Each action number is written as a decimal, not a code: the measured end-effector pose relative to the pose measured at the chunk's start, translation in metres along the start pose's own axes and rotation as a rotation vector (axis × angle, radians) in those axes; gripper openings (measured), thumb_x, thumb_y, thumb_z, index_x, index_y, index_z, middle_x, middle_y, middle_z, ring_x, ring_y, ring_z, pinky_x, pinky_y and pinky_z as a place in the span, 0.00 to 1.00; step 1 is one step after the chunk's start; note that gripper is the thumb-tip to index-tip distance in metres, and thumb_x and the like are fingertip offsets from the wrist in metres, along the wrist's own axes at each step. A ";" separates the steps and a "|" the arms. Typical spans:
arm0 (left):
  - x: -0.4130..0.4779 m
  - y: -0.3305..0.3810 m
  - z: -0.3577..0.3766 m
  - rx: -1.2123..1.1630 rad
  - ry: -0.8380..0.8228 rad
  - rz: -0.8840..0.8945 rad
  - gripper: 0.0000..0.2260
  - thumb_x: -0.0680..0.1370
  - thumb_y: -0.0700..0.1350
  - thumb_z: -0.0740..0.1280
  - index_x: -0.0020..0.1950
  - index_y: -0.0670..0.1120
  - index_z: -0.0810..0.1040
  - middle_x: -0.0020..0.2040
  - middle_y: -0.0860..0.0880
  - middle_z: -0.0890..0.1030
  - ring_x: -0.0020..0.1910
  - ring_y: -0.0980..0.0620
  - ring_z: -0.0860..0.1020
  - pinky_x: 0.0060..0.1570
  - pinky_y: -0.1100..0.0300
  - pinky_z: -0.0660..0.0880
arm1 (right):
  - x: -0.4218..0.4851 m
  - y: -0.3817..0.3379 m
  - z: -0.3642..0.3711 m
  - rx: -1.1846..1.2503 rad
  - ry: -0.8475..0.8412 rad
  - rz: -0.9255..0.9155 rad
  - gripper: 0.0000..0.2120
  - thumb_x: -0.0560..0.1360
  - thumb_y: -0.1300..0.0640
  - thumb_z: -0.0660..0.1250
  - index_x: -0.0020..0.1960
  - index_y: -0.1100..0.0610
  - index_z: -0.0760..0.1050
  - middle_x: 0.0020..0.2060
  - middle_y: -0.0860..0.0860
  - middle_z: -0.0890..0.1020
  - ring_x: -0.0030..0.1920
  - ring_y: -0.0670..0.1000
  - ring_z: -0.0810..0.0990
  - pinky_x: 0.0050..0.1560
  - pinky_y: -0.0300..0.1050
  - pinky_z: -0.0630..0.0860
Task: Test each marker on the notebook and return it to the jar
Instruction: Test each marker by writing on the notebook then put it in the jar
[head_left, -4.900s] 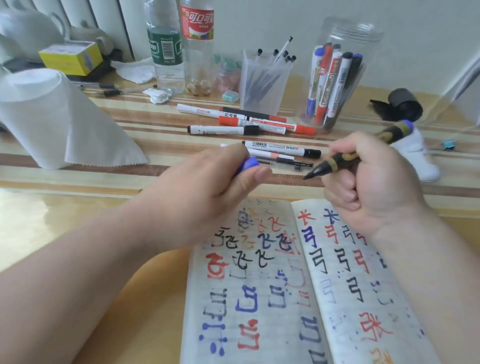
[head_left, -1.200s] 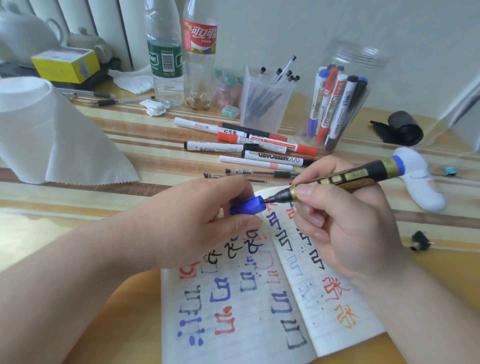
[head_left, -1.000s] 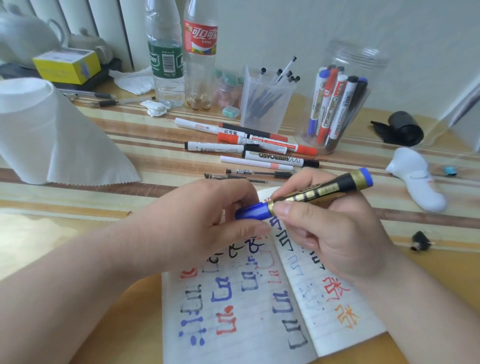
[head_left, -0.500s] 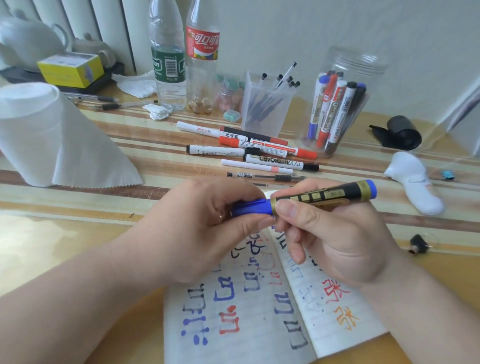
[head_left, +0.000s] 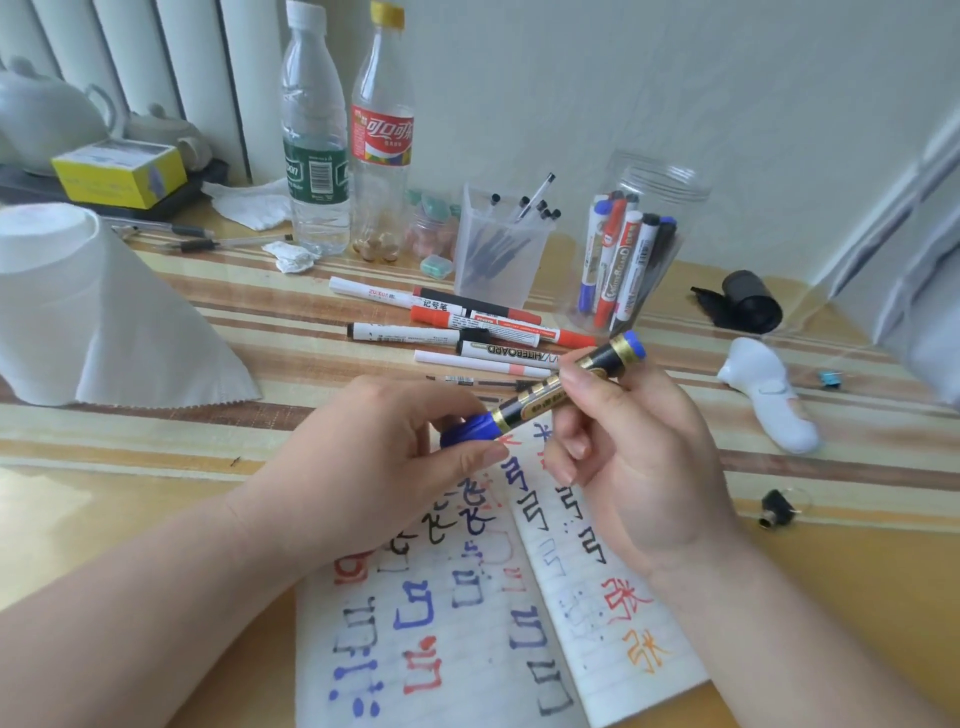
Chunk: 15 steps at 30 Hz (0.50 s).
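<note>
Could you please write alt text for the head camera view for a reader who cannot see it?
The right hand holds a black-and-gold marker while the left hand pinches its blue cap above an open notebook covered in coloured test strokes. Behind, loose markers lie on the striped table beside a clear jar holding more.

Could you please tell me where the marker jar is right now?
In the head view, the clear jar stands at the back right of the table, just right of the translucent pen cup.
</note>
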<state>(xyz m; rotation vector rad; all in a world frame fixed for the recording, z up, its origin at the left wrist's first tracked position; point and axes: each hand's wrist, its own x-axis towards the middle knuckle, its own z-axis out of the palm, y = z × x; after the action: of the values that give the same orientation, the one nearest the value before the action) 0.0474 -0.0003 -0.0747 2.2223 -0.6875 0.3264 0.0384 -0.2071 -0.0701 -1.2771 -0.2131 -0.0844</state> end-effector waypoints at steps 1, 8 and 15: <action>0.000 0.000 0.000 0.011 -0.006 -0.013 0.12 0.74 0.62 0.68 0.46 0.55 0.83 0.39 0.63 0.80 0.35 0.58 0.78 0.31 0.64 0.73 | 0.000 0.000 -0.001 -0.031 0.020 -0.034 0.05 0.70 0.54 0.74 0.43 0.54 0.80 0.31 0.53 0.73 0.29 0.50 0.70 0.27 0.44 0.71; -0.001 -0.005 0.001 0.095 -0.084 -0.103 0.25 0.72 0.63 0.68 0.69 0.69 0.68 0.53 0.76 0.73 0.44 0.65 0.78 0.34 0.65 0.73 | -0.001 -0.008 -0.001 -0.358 0.090 -0.157 0.11 0.75 0.54 0.73 0.53 0.59 0.79 0.40 0.56 0.82 0.36 0.53 0.81 0.32 0.51 0.79; -0.001 -0.008 0.004 0.280 -0.106 -0.215 0.27 0.74 0.68 0.65 0.71 0.66 0.64 0.53 0.67 0.74 0.46 0.62 0.74 0.41 0.63 0.70 | 0.018 -0.069 0.000 -0.569 0.222 -0.501 0.22 0.78 0.66 0.71 0.65 0.46 0.70 0.37 0.56 0.85 0.33 0.52 0.85 0.32 0.46 0.82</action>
<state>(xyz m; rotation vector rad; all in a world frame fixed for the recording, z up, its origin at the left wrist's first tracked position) 0.0509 0.0011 -0.0828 2.5690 -0.4732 0.2071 0.0439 -0.2262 -0.0019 -1.7390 -0.3279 -0.7564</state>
